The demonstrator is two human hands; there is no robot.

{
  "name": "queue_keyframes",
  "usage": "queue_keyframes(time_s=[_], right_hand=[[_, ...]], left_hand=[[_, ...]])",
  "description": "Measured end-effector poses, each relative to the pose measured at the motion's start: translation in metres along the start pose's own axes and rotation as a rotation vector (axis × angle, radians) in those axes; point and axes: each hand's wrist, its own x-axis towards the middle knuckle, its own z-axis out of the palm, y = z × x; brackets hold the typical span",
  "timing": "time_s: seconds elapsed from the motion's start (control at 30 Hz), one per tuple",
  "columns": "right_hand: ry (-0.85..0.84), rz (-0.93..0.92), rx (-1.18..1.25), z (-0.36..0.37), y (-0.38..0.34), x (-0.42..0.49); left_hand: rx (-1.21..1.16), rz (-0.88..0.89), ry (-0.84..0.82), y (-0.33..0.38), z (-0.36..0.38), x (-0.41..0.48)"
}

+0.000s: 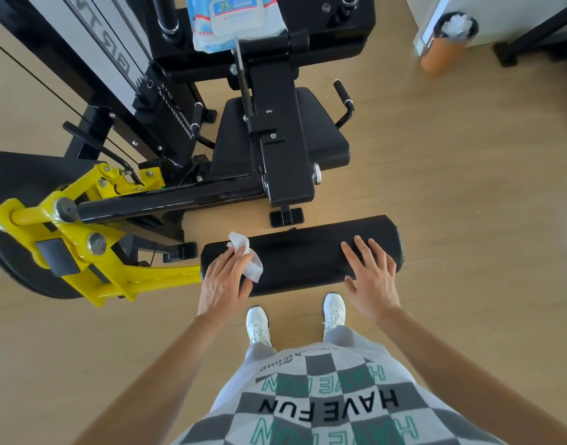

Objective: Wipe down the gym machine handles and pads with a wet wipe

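A black roller pad (303, 256) of the gym machine lies across the view just in front of my feet. My left hand (222, 281) holds a crumpled white wet wipe (246, 260) against the pad's left end. My right hand (370, 274) rests flat with spread fingers on the pad's right part. Beyond the pad is the black seat pad (320, 136) with black side handles, one on the right (344, 101) and one on the left (197, 118). A pack of wet wipes (234, 20) sits on the machine at the top.
A yellow lever arm (92, 248) and a black weight plate (12, 194) stick out on the left. The black frame post (282, 146) runs over the seat. An orange bin (449, 40) with white waste stands at the top right on the wooden floor (468, 187).
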Motion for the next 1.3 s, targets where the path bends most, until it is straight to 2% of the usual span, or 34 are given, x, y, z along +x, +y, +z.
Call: queue_keyframes(time_s=[0.07,0.23,0.37,0.67,0.83,1.03,1.17,1.3], right_hand=[[0.001,0.003,-0.002,0.0,0.0,0.0],[-0.004,0.006,-0.011,0.002,-0.002,-0.001],[-0.012,0.017,-0.014,0.002,-0.003,0.0],[0.022,0.021,0.003,0.003,-0.005,-0.001],[0.01,0.031,-0.008,0.006,-0.008,-0.001],[-0.04,0.039,-0.028,0.007,-0.009,-0.005],[-0.052,0.027,-0.03,0.008,-0.008,-0.017],[-0.024,0.002,-0.037,0.01,-0.002,-0.032]], left_hand=[[-0.004,0.01,0.038,0.002,0.001,0.003],[-0.024,0.205,0.016,0.019,0.015,0.011],[0.102,0.297,-0.012,0.021,0.015,0.015],[0.216,0.011,0.036,-0.035,-0.007,-0.029],[0.214,-0.049,0.02,-0.027,-0.001,-0.031],[0.148,0.059,-0.014,0.027,0.02,0.001],[0.103,0.163,-0.116,0.069,0.029,0.018],[0.114,0.275,-0.173,0.076,0.027,0.017]])
